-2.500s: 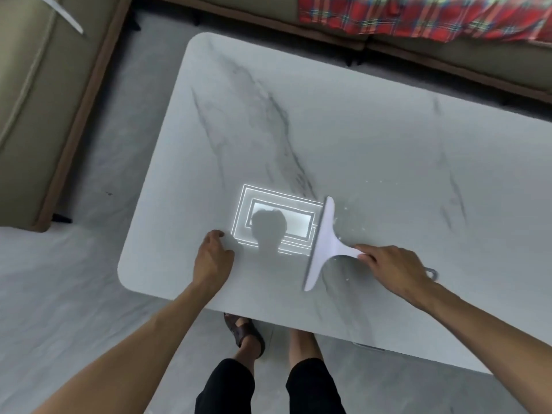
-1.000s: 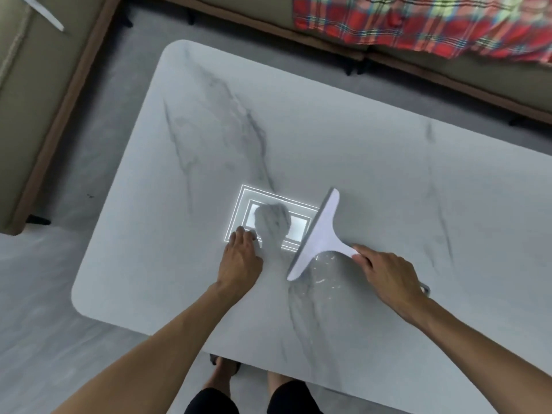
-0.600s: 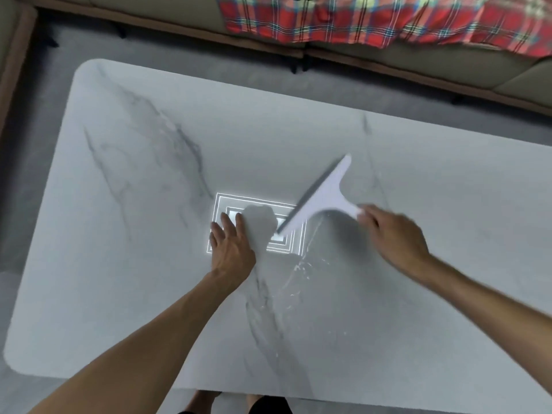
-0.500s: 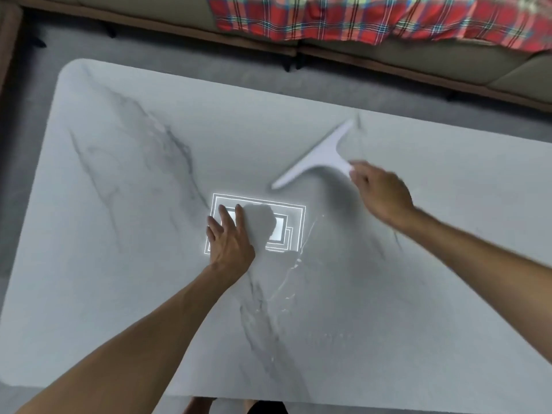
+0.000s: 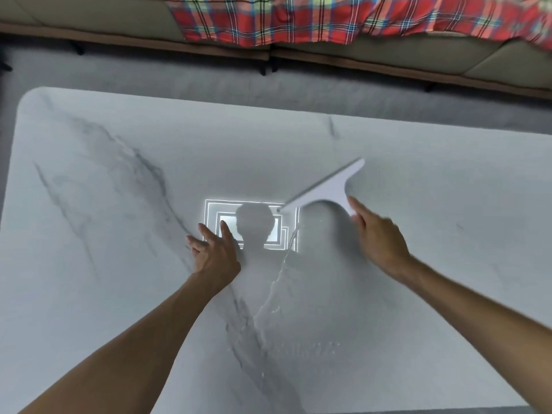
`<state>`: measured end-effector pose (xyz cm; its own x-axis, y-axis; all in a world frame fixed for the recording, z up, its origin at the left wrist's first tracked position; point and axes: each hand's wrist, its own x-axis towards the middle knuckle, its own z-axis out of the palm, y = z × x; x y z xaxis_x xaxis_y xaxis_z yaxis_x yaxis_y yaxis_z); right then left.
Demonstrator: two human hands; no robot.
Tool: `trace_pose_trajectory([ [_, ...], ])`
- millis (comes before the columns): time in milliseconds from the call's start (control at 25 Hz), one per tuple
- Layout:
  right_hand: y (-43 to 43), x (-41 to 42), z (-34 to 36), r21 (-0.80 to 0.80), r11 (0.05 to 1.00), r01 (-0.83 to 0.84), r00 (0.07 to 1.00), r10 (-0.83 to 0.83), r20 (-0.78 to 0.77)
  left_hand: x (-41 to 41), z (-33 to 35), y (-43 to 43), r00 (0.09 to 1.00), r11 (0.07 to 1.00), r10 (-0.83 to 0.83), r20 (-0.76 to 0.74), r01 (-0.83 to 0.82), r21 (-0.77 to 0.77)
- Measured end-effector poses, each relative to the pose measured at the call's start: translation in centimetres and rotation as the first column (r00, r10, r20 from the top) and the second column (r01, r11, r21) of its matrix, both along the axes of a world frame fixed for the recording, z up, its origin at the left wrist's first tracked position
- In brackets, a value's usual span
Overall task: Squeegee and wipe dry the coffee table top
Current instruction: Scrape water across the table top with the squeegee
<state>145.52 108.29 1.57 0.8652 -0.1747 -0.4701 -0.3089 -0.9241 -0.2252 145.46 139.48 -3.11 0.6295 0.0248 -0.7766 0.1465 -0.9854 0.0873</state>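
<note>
The white marble coffee table top (image 5: 119,240) fills the head view. My right hand (image 5: 378,237) grips the handle of a white squeegee (image 5: 327,188), whose blade runs diagonally from the table's middle up to the right. My left hand (image 5: 213,253) rests flat on the table with its fingers spread, just left of the blade's lower end. A thin wet line with droplets (image 5: 276,294) runs from the blade's lower end toward the near edge. A bright ceiling-light reflection (image 5: 254,224) lies between my hands.
A sofa (image 5: 388,52) with a red plaid blanket (image 5: 298,19) stands beyond the table's far edge, with a strip of grey floor (image 5: 179,82) between them. The table's rounded far left corner (image 5: 33,97) is in view.
The squeegee went from upright near the near edge to a diagonal further out on the table, leaving a wet line. My left hand slid inward and flattened. The view shifted right.
</note>
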Motion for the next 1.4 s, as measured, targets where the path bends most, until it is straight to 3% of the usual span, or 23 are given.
trace_pose_trajectory([
  [120, -2.1, -6.1, 3.0, -0.031, 1.000, 0.002, 0.989, -0.006, -0.147, 0.5, 0.4, 0.0, 0.999, 1.000, -0.016, -0.034, 0.017, 0.010],
  [200, -2.8, -5.6, 4.6, -0.024, 0.999, 0.039, 0.985, -0.043, -0.169, 0.7, 0.7, -0.1, 0.998, 0.998, -0.057, -0.033, 0.058, 0.033],
  [320, -3.6, 2.4, 3.5, -0.036, 0.993, 0.114, 0.993, -0.114, 0.003, 0.7, 0.6, -0.3, 0.996, 0.995, -0.085, -0.025, 0.086, 0.055],
  [520, -3.8, 13.0, 0.0, 0.066, 0.893, 0.446, 0.894, -0.447, 0.007, 0.2, -0.3, 0.0, 0.993, 0.992, -0.117, 0.009, 0.116, 0.051],
  [680, -0.8, 6.9, -0.4, 0.074, 0.909, 0.410, 0.911, -0.411, 0.004, -0.1, -0.8, 0.2, 0.994, 0.995, -0.098, 0.045, 0.097, 0.030],
  [880, 3.3, -6.3, 2.1, 0.107, 0.936, 0.335, 0.932, -0.313, -0.184, -0.4, -1.2, 0.7, 0.997, 0.999, -0.031, 0.066, 0.033, -0.038],
  [1040, 3.7, -12.0, 2.8, 0.095, 0.949, 0.300, 0.922, -0.262, -0.286, -0.9, -0.8, 1.6, 0.992, 0.995, -0.042, 0.116, 0.052, -0.086],
  [1160, 3.2, -14.1, 3.7, 0.106, 0.948, 0.300, 0.913, -0.253, -0.321, -2.8, -0.2, 3.3, 0.974, 0.973, 0.139, 0.181, -0.100, -0.208],
  [1280, 2.2, -15.6, 4.9, 0.133, 0.935, 0.329, 0.922, -0.287, -0.260, -7.3, 1.7, 4.4, 0.941, 0.920, 0.259, 0.216, -0.172, -0.353],
  [1400, 1.2, -16.6, 5.7, 0.133, 0.946, 0.297, 0.949, -0.276, -0.154, -12.4, 3.4, 5.7, 0.921, 0.895, 0.327, 0.213, -0.230, -0.381],
])
